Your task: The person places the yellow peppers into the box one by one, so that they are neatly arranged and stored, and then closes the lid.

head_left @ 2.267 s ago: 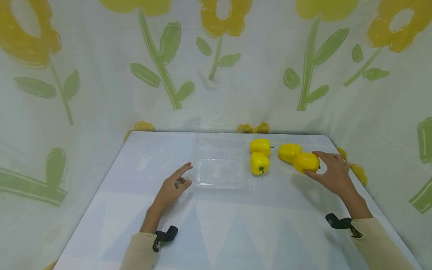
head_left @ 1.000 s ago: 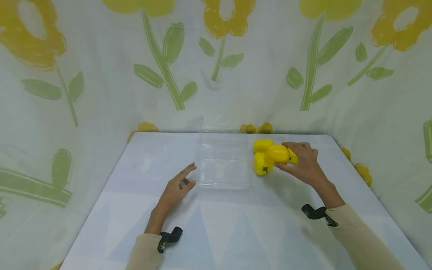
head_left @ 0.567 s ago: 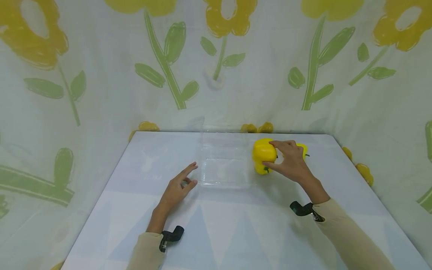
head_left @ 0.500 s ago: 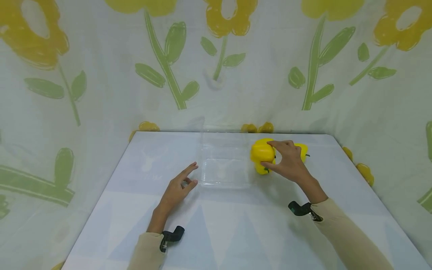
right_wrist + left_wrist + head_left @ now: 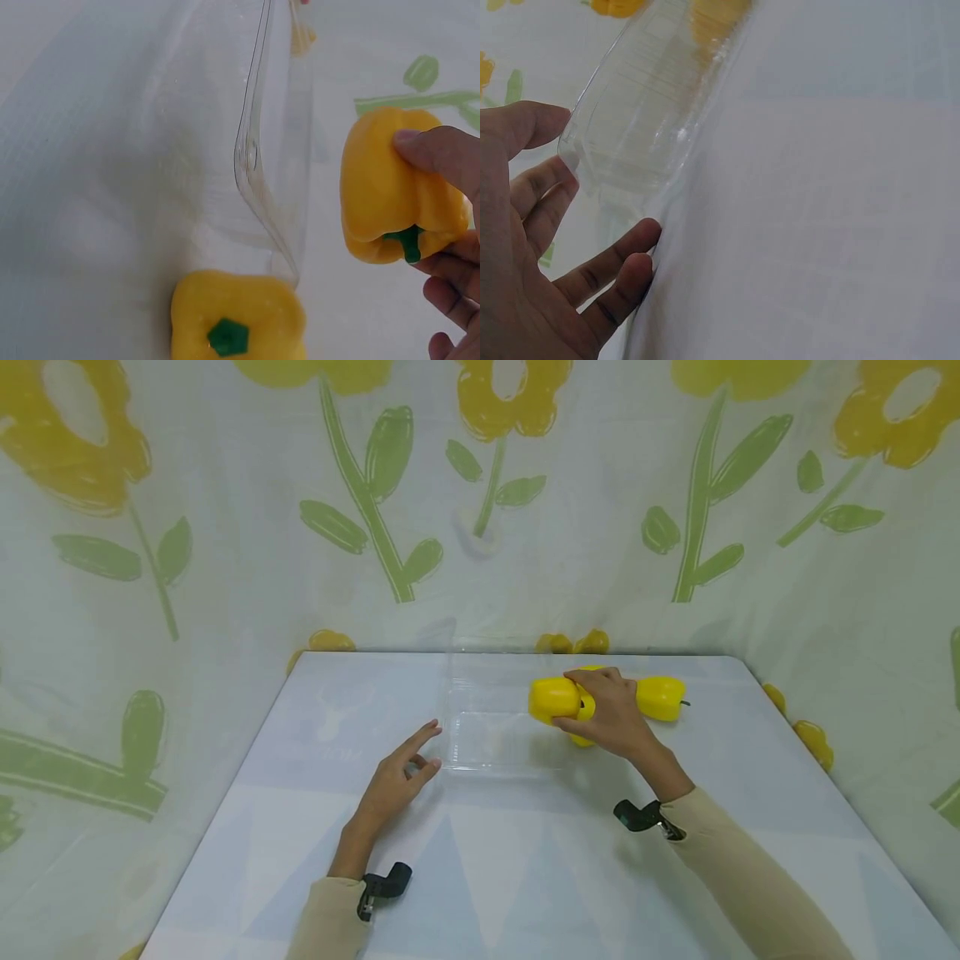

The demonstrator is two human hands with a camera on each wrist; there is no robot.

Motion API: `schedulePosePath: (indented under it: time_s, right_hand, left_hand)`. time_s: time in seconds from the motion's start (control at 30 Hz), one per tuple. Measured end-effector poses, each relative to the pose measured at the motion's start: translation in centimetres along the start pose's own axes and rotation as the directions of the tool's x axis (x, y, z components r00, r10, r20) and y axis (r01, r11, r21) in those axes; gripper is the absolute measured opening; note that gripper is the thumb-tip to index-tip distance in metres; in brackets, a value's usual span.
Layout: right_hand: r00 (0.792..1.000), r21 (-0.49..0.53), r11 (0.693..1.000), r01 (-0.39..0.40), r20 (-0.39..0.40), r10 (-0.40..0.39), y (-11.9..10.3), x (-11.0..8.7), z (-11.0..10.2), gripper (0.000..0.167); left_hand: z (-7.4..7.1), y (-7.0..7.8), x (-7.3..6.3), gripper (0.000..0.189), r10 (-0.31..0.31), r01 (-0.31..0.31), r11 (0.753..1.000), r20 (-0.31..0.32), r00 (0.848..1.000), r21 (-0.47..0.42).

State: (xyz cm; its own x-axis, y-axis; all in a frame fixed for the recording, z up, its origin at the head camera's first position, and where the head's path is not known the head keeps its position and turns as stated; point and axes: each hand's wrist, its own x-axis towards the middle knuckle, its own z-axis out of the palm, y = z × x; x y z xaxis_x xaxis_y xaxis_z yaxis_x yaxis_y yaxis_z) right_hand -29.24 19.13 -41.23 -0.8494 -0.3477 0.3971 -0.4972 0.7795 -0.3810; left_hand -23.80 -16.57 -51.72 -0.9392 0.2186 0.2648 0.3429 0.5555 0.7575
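My right hand (image 5: 617, 717) grips a yellow bell pepper (image 5: 553, 700) between thumb and fingers, above the right side of a clear plastic container (image 5: 491, 743). In the right wrist view that pepper (image 5: 379, 176) shows its green stem, apart from the container's rim (image 5: 247, 142). Another yellow pepper (image 5: 244, 319) lies below, beside the container. My left hand (image 5: 390, 783) is at the container's left edge, its fingers loosely bent. In the left wrist view the thumb tip and some fingertips (image 5: 570, 161) meet the clear rim, without a grip that I can make out.
A yellow pepper (image 5: 660, 698) lies on the table to the right of my right hand. Parts of other peppers (image 5: 582, 741) show behind that hand. The pale patterned table (image 5: 487, 860) ends at a flower-printed cloth (image 5: 585, 527). Each wrist wears a black camera mount (image 5: 637, 815).
My right hand has picked up the nearer of the right-hand peppers and carried it left, over the other peppers, to the container's right side. The left hand has stayed at the container's edge.
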Motion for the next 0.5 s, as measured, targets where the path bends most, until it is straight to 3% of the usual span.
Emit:
schedulePosePath:
  time_s: [0.5]
  right_hand:
    - [0.999,0.007,0.999,0.049,-0.019,-0.049,-1.2,1.5,2.6,0.071]
  left_hand:
    - [0.0,0.1,-0.2,0.054,-0.009,0.009,1.000,0.005,1.000,-0.010]
